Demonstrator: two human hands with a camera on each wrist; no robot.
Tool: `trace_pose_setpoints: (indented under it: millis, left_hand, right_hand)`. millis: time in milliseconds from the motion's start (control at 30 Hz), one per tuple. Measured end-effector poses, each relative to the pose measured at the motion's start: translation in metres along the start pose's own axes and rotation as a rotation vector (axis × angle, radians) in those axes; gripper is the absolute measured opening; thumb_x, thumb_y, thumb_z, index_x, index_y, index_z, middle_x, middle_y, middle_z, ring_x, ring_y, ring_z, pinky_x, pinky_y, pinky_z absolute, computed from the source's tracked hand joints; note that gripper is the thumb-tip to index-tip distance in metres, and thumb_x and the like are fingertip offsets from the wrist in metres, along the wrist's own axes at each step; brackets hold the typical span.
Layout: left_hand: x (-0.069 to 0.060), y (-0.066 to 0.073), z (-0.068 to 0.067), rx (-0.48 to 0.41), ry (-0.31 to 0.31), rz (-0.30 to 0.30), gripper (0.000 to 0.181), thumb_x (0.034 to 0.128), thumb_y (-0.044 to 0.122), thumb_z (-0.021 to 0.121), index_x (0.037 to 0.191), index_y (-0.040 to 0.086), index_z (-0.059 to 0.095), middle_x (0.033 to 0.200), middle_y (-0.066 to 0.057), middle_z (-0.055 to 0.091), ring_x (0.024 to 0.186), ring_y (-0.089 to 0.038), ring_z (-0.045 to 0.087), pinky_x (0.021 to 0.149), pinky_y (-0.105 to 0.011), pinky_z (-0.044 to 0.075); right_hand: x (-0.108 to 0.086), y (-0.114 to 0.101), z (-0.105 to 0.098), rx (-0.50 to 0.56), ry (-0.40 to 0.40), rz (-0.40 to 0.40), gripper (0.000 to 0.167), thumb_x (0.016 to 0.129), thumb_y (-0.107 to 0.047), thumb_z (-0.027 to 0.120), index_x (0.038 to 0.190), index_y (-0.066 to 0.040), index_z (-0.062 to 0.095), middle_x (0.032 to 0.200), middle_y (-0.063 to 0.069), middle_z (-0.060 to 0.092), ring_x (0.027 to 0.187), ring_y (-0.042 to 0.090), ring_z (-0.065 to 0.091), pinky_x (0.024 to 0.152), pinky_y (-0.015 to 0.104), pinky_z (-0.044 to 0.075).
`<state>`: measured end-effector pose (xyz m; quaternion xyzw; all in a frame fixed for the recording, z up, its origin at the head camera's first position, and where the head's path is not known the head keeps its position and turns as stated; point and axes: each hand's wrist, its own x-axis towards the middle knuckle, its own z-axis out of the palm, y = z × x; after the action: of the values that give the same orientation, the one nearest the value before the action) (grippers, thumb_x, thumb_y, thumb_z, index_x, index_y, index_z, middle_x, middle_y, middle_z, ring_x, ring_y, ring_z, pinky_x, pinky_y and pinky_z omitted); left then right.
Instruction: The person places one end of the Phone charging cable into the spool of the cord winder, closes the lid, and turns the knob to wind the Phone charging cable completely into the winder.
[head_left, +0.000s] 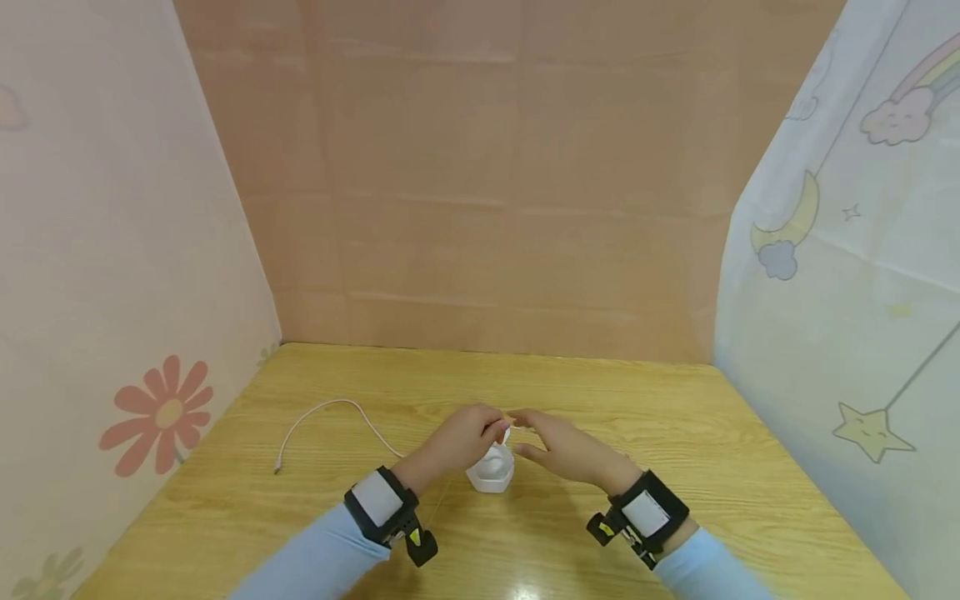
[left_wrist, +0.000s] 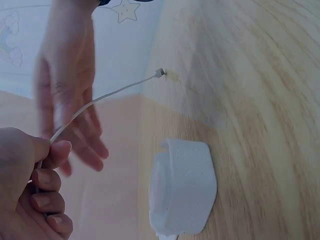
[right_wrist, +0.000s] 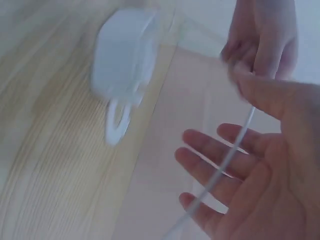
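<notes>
1 wht cable [left_wrist: 94, 101] | held in L grip [left_wrist: 22, 175] | plug [left_wrist: 159, 73] juts out

The table's right side [head_left: 735, 467] leaves room; white cable [head_left: 341, 401] obstructs the left, white container [head_left: 491, 482] the centre

Wood-grain table [head_left: 637, 408], brown backdrop [head_left: 517, 183]

Bench [head_left: 712, 450]: evenly lit, small glare at bottom edge, faint shadows
Left wrist view: dim, right hand [left_wrist: 70, 85] blurred
Right wrist view: hazy, white box [right_wrist: 120, 57] blurred
</notes>
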<state>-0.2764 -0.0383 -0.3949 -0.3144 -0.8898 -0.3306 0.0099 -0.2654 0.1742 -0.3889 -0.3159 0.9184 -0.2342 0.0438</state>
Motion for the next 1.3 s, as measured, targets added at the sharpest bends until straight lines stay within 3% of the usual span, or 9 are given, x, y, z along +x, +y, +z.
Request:
trace_pose_setpoints:
  millis: [100, 167, 333, 500, 633, 733, 933, 1133, 1300]
  left_hand:
    - [-0.001, 0.001, 0.002, -0.011, -0.002, 0.005, 0.026, 0.1027, 0.022, 0.048, 0.087, 0.012, 0.066, 0.077, 0.003, 0.058, 0.059, -0.005, 0.044, 0.054, -0.019, 0.038]
    - [-0.001, 0.001, 0.003, -0.014, 0.005, -0.009, 0.025, 0.1025, 0.023, 0.048, 0.089, 0.013, 0.067, 0.077, 0.004, 0.057, 0.058, -0.005, 0.043, 0.053, -0.019, 0.036]
    - [-0.004, -0.004, 0.002, -0.033, -0.002, -0.034, 0.027, 0.1023, 0.025, 0.049, 0.084, 0.014, 0.065, 0.074, 0.006, 0.053, 0.056, -0.006, 0.040, 0.050, -0.019, 0.034]
    - [-0.006, -0.005, 0.002, -0.054, -0.035, -0.024, 0.030, 0.1027, 0.027, 0.048, 0.081, 0.013, 0.062, 0.072, 0.006, 0.049, 0.055, -0.006, 0.039, 0.051, -0.020, 0.033]
    - [-0.006, -0.009, 0.002, -0.070, -0.055, -0.021, 0.031, 0.1032, 0.028, 0.046, 0.078, 0.014, 0.058, 0.068, 0.006, 0.046, 0.053, -0.007, 0.035, 0.051, -0.020, 0.031]
    - [-0.007, -0.017, 0.000, -0.088, -0.069, -0.027, 0.032, 0.1039, 0.027, 0.044, 0.079, 0.011, 0.057, 0.068, 0.006, 0.044, 0.054, -0.007, 0.035, 0.052, -0.021, 0.032]
    - [-0.007, -0.050, -0.016, -0.069, -0.081, -0.056, 0.036, 0.1049, 0.026, 0.041, 0.083, 0.005, 0.060, 0.067, 0.004, 0.042, 0.055, -0.009, 0.036, 0.054, -0.023, 0.033]
    - [-0.010, -0.084, -0.035, -0.051, -0.043, -0.142, 0.032, 0.1040, 0.024, 0.044, 0.078, 0.012, 0.056, 0.067, 0.003, 0.040, 0.057, -0.010, 0.036, 0.055, -0.024, 0.032]
    - [-0.012, -0.092, -0.040, -0.039, -0.051, -0.150, 0.032, 0.1040, 0.024, 0.044, 0.076, 0.013, 0.056, 0.065, 0.004, 0.039, 0.055, -0.010, 0.035, 0.054, -0.023, 0.032]
  right_hand:
    - [0.007, -0.017, 0.006, 0.037, 0.026, -0.054, 0.039, 0.101, -0.035, 0.050, 0.131, -0.010, 0.051, 0.121, 0.004, 0.061, 0.107, 0.021, 0.060, 0.087, 0.038, 0.051]
    - [0.011, -0.022, 0.010, 0.017, 0.053, -0.062, 0.033, 0.101, -0.034, 0.050, 0.124, -0.011, 0.054, 0.105, 0.000, 0.062, 0.089, 0.014, 0.059, 0.075, 0.031, 0.050]
    - [0.012, -0.020, 0.017, -0.009, 0.074, -0.035, 0.023, 0.102, -0.028, 0.049, 0.114, -0.011, 0.059, 0.076, -0.005, 0.052, 0.063, 0.005, 0.043, 0.058, 0.023, 0.039]
    - [0.008, -0.008, 0.018, -0.006, 0.085, -0.093, 0.023, 0.104, -0.026, 0.044, 0.101, -0.010, 0.060, 0.076, -0.008, 0.053, 0.065, 0.002, 0.044, 0.061, 0.023, 0.041]
    - [0.003, -0.002, 0.015, -0.001, 0.086, -0.108, 0.024, 0.105, -0.024, 0.040, 0.090, -0.011, 0.053, 0.070, -0.010, 0.042, 0.061, 0.001, 0.037, 0.058, 0.022, 0.035]
    - [-0.001, 0.004, 0.012, 0.014, 0.080, -0.085, 0.025, 0.105, -0.021, 0.039, 0.083, -0.011, 0.046, 0.067, -0.009, 0.029, 0.056, 0.003, 0.027, 0.055, 0.021, 0.028]
    - [-0.007, 0.015, 0.007, 0.002, 0.092, -0.058, 0.030, 0.106, -0.027, 0.036, 0.081, -0.012, 0.042, 0.066, -0.009, 0.028, 0.056, 0.002, 0.025, 0.055, 0.021, 0.030]
    - [-0.008, 0.017, 0.007, -0.002, 0.112, -0.082, 0.030, 0.106, -0.026, 0.037, 0.080, -0.011, 0.043, 0.065, -0.010, 0.026, 0.055, 0.001, 0.024, 0.056, 0.021, 0.030]
    - [-0.009, 0.020, 0.006, 0.004, 0.086, -0.076, 0.030, 0.106, -0.027, 0.036, 0.081, -0.011, 0.045, 0.066, -0.010, 0.026, 0.055, 0.001, 0.025, 0.055, 0.021, 0.030]
